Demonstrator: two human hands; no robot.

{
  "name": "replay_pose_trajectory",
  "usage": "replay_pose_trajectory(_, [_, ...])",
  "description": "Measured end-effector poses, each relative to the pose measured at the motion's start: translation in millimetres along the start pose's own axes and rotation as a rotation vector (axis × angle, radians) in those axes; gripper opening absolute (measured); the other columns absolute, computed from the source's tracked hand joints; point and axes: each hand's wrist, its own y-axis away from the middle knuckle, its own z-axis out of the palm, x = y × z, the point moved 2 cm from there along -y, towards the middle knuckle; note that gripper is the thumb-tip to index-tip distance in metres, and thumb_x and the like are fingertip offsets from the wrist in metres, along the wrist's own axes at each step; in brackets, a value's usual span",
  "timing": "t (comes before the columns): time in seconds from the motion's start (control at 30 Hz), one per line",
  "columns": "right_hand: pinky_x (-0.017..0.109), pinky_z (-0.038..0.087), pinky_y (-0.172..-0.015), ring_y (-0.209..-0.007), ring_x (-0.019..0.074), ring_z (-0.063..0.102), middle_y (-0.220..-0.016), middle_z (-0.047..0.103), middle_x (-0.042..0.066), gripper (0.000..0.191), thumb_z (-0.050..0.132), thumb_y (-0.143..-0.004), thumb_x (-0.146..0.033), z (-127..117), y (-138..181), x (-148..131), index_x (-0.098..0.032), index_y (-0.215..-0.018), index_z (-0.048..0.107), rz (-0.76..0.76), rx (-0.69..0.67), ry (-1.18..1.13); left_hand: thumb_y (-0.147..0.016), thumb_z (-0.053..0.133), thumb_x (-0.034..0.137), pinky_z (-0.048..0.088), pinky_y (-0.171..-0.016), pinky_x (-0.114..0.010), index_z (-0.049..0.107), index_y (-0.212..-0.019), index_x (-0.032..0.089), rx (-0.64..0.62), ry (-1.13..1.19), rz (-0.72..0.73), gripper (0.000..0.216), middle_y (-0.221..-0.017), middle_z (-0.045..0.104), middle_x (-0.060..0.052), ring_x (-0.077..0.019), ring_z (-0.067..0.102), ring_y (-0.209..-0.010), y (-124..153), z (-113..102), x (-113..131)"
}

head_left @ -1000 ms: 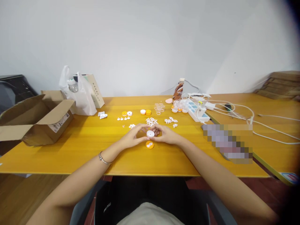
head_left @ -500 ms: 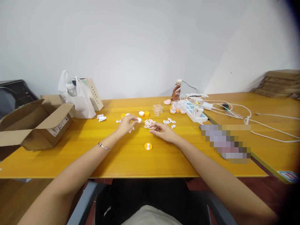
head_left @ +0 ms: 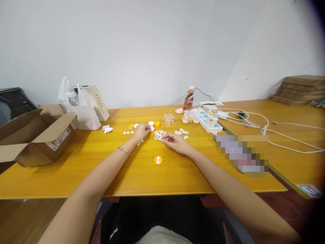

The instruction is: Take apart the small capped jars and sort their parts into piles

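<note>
Since the earlier frames both hands have left the near-centre of the yellow wooden desk (head_left: 76,159) and reached farther out; the small round white cap they held together is no longer between them. The left hand (head_left: 141,130) now sits at the far row of parts, fingers curled and pinched at a small round white cap (head_left: 151,128) just beside a white-topped cap (head_left: 151,123) and a small orange cap (head_left: 157,124); whether the cap is gripped or only touched cannot be told. The right hand (head_left: 175,140) rests loosely curled, fingertips on the heap of small white ring-shaped plastic pieces (head_left: 159,134); too small to tell whether one is pinched. The orange round base with a white insert (head_left: 158,160) lies alone near the person, between the forearms, apart from both hands. Judgement: one base appears partly assembled and set down; many loose rings, the small white pegs (head_left: 128,132) at left, and the clear plastic cups (head_left: 169,118) farther back remain unused, so most of the work looks undone. Left: open brown cardboard box (head_left: 38,135), white plastic bag (head_left: 81,108). Right: white power strip (head_left: 209,122) with cables.
</note>
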Motion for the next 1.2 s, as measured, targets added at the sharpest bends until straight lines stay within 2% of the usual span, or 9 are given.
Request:
replay_pose_trajectory(0.2, [0.024,0.039,-0.057,-0.058,0.0102,0.047,-0.068,0.056,-0.001,0.025,0.054,-0.075,-0.037,-1,0,-3,-0.016,-0.087,0.061,0.008,-0.001,0.014,-0.074,0.059,0.020,0.045,-0.078,-0.029,0.066,-0.080,0.014,0.031,-0.014,0.003,0.011,-0.086,0.067,-0.006,-0.0178,0.060,-0.082,-1,0,2])
replay_pose_trajectory(0.33, [0.024,0.039,-0.058,-0.058,0.0107,0.048,-0.066,0.056,0.000,0.022,0.050,-0.077,-0.035,-5,-2,1,-0.016,-0.082,0.059,0.048,0.055,0.024,-0.078,0.054,0.021,0.044,-0.082,-0.029,0.065,-0.086,0.013,0.069,-0.004,0.022,0.016,-0.093,0.065,-0.008,-0.0178,0.058,-0.089,12,-7,13])
replay_pose_trajectory(0.43, [0.025,0.039,-0.059,-0.060,0.0115,0.050,-0.066,0.057,0.000,0.019,0.048,-0.078,-0.033,-8,-3,4,-0.016,-0.080,0.056,0.062,0.080,0.024,-0.081,0.049,0.022,0.045,-0.076,-0.027,0.064,-0.086,0.013,-0.023,0.061,0.111,0.018,-0.090,0.065,-0.007,-0.0159,0.058,-0.083,34,-18,28])
replay_pose_trajectory(0.5, [0.024,0.038,-0.058,-0.058,0.0111,0.048,-0.065,0.054,0.000,0.017,0.047,-0.079,-0.032,-7,-2,3,-0.016,-0.079,0.055,0.056,0.026,0.023,-0.083,0.047,0.022,0.045,-0.072,-0.026,0.064,-0.088,0.015,-0.192,0.125,0.221,0.020,-0.088,0.066,-0.005,-0.0149,0.058,-0.079,54,-28,39])
replay_pose_trajectory(0.57, [0.024,0.038,-0.058,-0.059,0.0106,0.047,-0.065,0.052,-0.001,0.017,0.049,-0.078,-0.033,-3,1,-1,-0.017,-0.080,0.054,0.020,-0.095,0.015,-0.085,0.044,0.022,0.045,-0.075,-0.027,0.064,-0.092,0.016,-0.324,0.142,0.324,0.022,-0.089,0.065,-0.005,-0.0142,0.057,-0.080,74,-38,49])
replay_pose_trajectory(0.67, [0.024,0.040,-0.062,-0.065,0.0110,0.047,-0.071,0.050,-0.001,0.026,0.059,-0.073,-0.038,5,9,-8,-0.017,-0.088,0.053,-0.061,-0.340,0.000,-0.086,0.046,0.024,0.043,-0.079,-0.028,0.063,-0.093,0.017,-0.358,0.153,0.379,0.020,-0.089,0.064,-0.004,-0.0135,0.056,-0.081,96,-47,55])
replay_pose_trajectory(0.73, [0.025,0.040,-0.065,-0.071,0.0119,0.047,-0.078,0.050,-0.001,0.039,0.066,-0.066,-0.042,9,13,-12,-0.018,-0.093,0.052,-0.102,-0.442,0.035,-0.085,0.049,0.025,0.043,-0.079,-0.027,0.063,-0.092,0.017,-0.359,0.182,0.395,0.018,-0.086,0.062,-0.004,-0.0127,0.056,-0.079,104,-46,57])
replay_pose_trajectory(0.97, [0.026,0.039,-0.070,-0.076,0.0141,0.045,-0.083,0.049,-0.001,0.054,0.075,-0.051,-0.051,16,16,-14,-0.019,-0.087,0.050,-0.127,-0.447,0.234,-0.085,0.050,0.025,0.044,-0.080,-0.025,0.063,-0.097,0.017,-0.462,0.336,0.498,0.020,-0.093,0.057,-0.006,-0.0124,0.056,-0.084,109,-22,62])
replay_pose_trajectory(1.2, [0.026,0.038,-0.068,-0.075,0.0142,0.046,-0.081,0.052,0.000,0.044,0.071,-0.057,-0.052,18,13,-13,-0.019,-0.079,0.052,-0.146,-0.451,0.258,-0.087,0.047,0.022,0.044,-0.081,-0.026,0.064,-0.096,0.017,-0.434,0.292,0.538,0.020,-0.094,0.056,-0.007,-0.0137,0.055,-0.087,112,-21,64])
